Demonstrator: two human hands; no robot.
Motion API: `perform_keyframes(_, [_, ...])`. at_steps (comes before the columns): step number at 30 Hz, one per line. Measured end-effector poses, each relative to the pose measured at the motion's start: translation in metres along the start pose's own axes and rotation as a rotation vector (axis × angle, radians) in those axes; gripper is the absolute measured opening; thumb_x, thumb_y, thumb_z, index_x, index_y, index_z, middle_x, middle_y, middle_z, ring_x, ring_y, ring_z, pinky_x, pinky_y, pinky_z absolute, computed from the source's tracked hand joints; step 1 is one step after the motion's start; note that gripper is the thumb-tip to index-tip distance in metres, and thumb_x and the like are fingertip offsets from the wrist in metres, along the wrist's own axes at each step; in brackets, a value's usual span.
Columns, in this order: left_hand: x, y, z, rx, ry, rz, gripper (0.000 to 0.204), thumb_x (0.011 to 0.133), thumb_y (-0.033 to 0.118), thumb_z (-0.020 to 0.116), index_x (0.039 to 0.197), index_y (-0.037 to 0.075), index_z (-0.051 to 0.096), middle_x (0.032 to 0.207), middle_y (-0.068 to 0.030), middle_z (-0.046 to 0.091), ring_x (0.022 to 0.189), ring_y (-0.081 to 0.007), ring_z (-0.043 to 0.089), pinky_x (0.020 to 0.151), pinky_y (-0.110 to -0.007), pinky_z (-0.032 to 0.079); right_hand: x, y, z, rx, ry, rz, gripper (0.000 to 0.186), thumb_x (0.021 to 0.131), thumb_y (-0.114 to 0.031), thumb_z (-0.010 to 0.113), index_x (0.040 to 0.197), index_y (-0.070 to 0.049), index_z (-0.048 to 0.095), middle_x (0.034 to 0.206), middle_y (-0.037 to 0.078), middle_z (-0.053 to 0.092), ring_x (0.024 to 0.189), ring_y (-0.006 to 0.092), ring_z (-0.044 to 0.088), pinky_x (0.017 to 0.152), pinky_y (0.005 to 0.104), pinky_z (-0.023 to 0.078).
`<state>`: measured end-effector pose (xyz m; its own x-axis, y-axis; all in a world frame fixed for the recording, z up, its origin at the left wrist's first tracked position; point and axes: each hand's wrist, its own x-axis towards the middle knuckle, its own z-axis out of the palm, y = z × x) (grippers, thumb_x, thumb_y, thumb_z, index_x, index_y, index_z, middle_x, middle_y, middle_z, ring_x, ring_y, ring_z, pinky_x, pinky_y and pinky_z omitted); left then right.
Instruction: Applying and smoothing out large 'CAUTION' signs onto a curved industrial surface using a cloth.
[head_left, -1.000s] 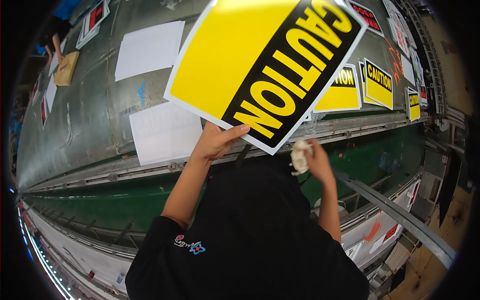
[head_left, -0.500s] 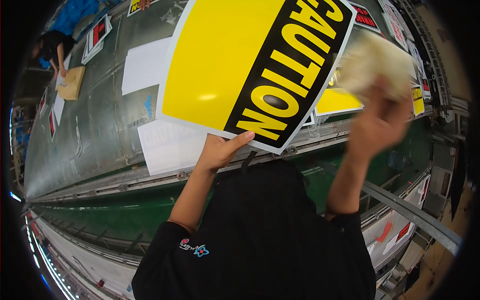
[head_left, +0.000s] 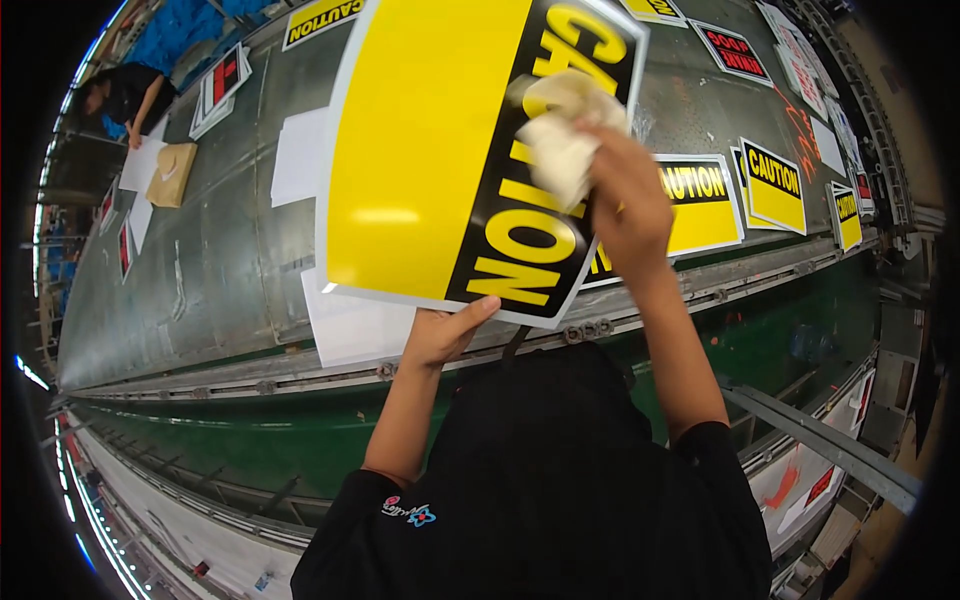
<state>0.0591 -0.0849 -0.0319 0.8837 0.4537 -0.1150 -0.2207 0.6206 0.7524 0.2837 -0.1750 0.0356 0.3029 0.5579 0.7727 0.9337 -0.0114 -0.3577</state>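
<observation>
A large yellow sign (head_left: 420,150) with a black lettered band is held up in front of me, tilted above the table. My left hand (head_left: 448,328) grips its lower edge, thumb on the front face and the other fingers hidden behind it. In my right hand (head_left: 632,200) is a bunched, cream-coloured cloth (head_left: 565,135), which lies over the black band and covers part of the lettering. The right fingers are closed on the cloth, slightly blurred.
Smaller yellow-and-black signs (head_left: 772,190) lie to the right on the long grey table (head_left: 220,270). White sheets (head_left: 355,330) lie under and left of the held sign. At the far left a person (head_left: 130,100) handles papers beside a tan block (head_left: 172,175). A metal rail (head_left: 820,440) runs at lower right.
My right hand has swung left with the cloth, from beside the sign onto its black band. The sign stays in my left hand. The far person's hand has shifted off the tan block.
</observation>
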Motion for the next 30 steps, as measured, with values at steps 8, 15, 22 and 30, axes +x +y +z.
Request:
perform_keyframes(8, [-0.001,-0.004,0.003,-0.073,0.069,-0.083,0.044,0.082,-0.007,0.059,0.122,0.005,0.046,0.113,-0.0076,0.055,0.103,-0.0177,0.056,0.083,-0.027,0.047,-0.103,0.071,-0.008,0.418,-0.054,1.143,0.026,0.086,-0.012,0.049,0.104,0.003,0.06,0.085,0.006,0.061,0.075,0.0118,0.054,0.068,0.0259,0.044])
perform_keyframes(15, [0.012,-0.016,0.015,-0.029,0.088,-0.173,0.043,0.082,-0.006,0.06,0.122,0.004,0.047,0.114,-0.0085,0.056,0.106,-0.0192,0.056,0.087,-0.031,0.047,-0.169,0.01,-0.03,1.157,-0.378,1.113,0.06,0.092,-0.041,0.05,0.127,0.007,0.044,0.124,0.016,0.052,0.115,0.0211,0.047,0.098,0.0314,0.034])
perform_keyframes(22, [0.049,-0.034,0.007,0.423,-0.07,-0.391,0.05,0.08,0.007,0.069,0.125,0.0,0.047,0.114,-0.0083,0.058,0.101,-0.0158,0.057,0.084,-0.03,0.047,-0.162,0.0,-0.032,0.931,0.0,1.246,0.034,0.086,-0.012,0.064,0.115,0.003,0.054,0.106,0.006,0.062,0.097,0.012,0.056,0.084,0.0278,0.044])
perform_keyframes(30, [0.079,-0.048,0.017,0.356,0.072,-0.327,0.05,0.091,0.022,0.057,0.136,0.007,0.038,0.126,-0.0162,0.053,0.108,-0.023,0.058,0.081,-0.032,0.051,-0.239,0.111,-0.058,0.761,0.335,1.47,0.04,0.091,-0.024,0.059,0.122,0.0,0.048,0.11,0.007,0.059,0.096,0.0151,0.058,0.08,0.0296,0.048])
